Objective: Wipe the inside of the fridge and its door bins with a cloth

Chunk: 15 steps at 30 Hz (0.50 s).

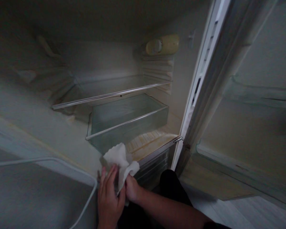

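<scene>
A crumpled white cloth [118,157], thin and limp like a wipe, is bunched between my hands at the front edge of an open fridge. My left hand [110,195] has its fingers against the near side of the cloth and its thumb beside the other hand, gripping the cloth. From the right, my right hand [132,190] pinches the lower part, its fingertips partly hidden behind the cloth. Just beyond lies the fridge floor [145,143], ribbed and stained yellowish. A clear drawer [131,125] sits tilted above it.
A glass shelf [114,93] spans the fridge above the drawer. A yellowish lamp cover [162,45] is on the right wall. The open door [257,127] with its bins stands at right. A white cable [50,158] crosses the left side. My dark-clothed knee [173,184] is close below.
</scene>
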Available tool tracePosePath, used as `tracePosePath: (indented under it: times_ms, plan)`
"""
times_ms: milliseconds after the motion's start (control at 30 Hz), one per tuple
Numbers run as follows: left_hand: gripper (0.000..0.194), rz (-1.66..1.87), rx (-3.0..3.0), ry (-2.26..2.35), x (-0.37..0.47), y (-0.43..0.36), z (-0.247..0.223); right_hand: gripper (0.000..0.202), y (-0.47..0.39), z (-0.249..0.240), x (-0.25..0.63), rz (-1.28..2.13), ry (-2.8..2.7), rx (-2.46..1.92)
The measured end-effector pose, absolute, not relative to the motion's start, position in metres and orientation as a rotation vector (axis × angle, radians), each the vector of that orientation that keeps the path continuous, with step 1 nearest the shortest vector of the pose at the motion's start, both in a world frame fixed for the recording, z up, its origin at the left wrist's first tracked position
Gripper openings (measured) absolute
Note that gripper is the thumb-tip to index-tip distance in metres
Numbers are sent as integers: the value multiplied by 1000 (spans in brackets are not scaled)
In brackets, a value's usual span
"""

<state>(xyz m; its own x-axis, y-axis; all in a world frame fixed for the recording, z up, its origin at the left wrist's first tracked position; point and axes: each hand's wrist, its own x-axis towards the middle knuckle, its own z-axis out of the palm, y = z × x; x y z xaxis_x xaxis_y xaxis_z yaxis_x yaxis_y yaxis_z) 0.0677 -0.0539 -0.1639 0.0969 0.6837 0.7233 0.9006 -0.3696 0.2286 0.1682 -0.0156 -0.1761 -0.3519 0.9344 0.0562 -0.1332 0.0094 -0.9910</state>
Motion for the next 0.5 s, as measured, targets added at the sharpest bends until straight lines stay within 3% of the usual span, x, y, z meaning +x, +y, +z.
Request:
tracePosePath:
  times_ms: [167,333,500]
  plan:
    - [22,-1242,-2488,-1449,105,-56,-179,70,-51,-204,203,1652,-553,-923]
    - [22,-954,-2693,-1217,171,-39,-160,65,-71,-206,253,1430,-334,-862]
    - [34,-511,-2804,-1225,237,-48,-134,77,-80,-206,293,1315,-280,-854]
